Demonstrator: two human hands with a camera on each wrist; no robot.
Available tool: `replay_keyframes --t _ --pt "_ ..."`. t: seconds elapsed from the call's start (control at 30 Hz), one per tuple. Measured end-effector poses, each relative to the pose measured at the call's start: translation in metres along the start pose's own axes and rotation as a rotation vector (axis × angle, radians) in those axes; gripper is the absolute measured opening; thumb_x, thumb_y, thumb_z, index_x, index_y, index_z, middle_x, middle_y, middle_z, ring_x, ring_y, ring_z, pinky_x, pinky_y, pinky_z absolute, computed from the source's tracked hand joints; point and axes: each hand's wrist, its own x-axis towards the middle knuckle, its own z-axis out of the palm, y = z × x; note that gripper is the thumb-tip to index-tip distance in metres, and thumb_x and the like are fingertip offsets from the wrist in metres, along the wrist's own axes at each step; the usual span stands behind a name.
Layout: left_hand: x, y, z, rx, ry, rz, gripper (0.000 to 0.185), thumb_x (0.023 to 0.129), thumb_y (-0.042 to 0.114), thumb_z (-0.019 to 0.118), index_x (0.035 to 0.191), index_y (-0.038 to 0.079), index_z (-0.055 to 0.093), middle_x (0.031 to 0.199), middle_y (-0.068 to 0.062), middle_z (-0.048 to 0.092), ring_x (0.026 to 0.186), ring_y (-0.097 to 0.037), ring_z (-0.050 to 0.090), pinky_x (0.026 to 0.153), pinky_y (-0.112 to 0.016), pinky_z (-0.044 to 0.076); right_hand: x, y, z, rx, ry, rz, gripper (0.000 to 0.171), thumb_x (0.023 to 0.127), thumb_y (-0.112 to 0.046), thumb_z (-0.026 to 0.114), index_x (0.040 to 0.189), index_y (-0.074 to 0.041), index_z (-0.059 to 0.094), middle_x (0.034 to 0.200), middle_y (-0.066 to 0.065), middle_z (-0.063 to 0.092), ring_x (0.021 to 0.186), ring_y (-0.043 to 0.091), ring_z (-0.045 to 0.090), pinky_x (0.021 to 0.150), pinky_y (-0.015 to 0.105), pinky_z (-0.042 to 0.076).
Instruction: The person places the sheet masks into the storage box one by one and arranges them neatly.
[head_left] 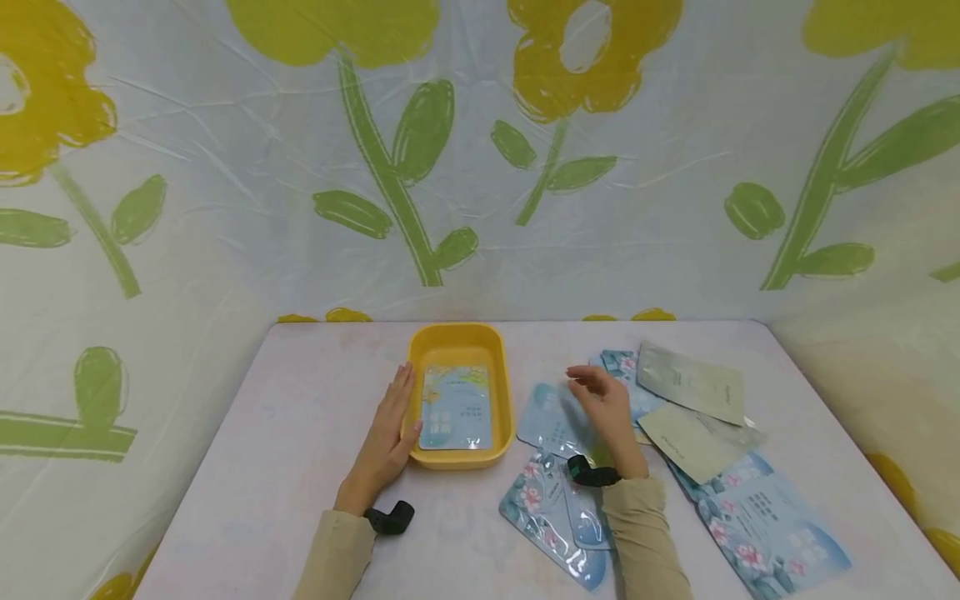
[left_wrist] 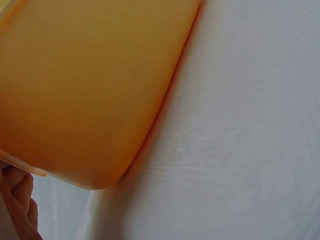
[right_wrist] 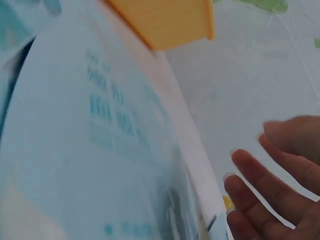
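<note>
A yellow tray (head_left: 457, 458) stands on the table with a blue sheet mask sachet (head_left: 456, 408) lying flat in it. My left hand (head_left: 384, 437) rests along the tray's left side, fingers extended beside the wall and thumb at the rim. In the left wrist view, the tray's outer wall (left_wrist: 90, 100) fills much of the picture. To the right, my right hand (head_left: 607, 408) hovers over a blue sachet (head_left: 551, 421), its fingers loosely bent and holding nothing. The right wrist view shows these fingers apart, beside a blue sachet (right_wrist: 100, 150) close to the camera.
Nearer the table's front lies a flowered sachet (head_left: 540, 508), partly over another blue one. Farther right, silver-beige sachets (head_left: 690, 383) overlap blue flowered ones, and a large flowered sachet (head_left: 772, 525) lies toward the front right. A flower-printed cloth (head_left: 637, 233) hangs behind the table (head_left: 300, 400).
</note>
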Motion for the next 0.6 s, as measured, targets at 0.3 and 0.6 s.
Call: replay_keyframes --t 0.3,0.6 --pt "0.0 0.0 0.001 -0.002 -0.004 0.0 0.069 0.097 0.021 0.046 0.157 0.001 0.019 0.166 -0.01 0.012 0.152 -0.025 0.007 0.123 -0.04 0.005 -0.002 0.019 -0.006 -0.28 -0.215 -0.004 0.056 0.081 -0.024 0.081 0.128 0.0 0.062 0.124 0.024 0.058 0.109 0.04 0.055 0.09 0.056 0.047" --pt "0.0 -0.002 0.001 -0.001 0.015 0.027 0.069 0.097 0.021 0.046 0.157 0.002 0.02 0.165 -0.011 0.013 0.152 -0.029 0.01 0.123 -0.042 0.006 -0.002 0.018 0.001 -0.38 -0.249 0.082 0.064 0.076 -0.034 0.085 0.129 -0.006 0.063 0.127 0.022 0.05 0.112 0.043 0.048 0.091 0.062 0.029"
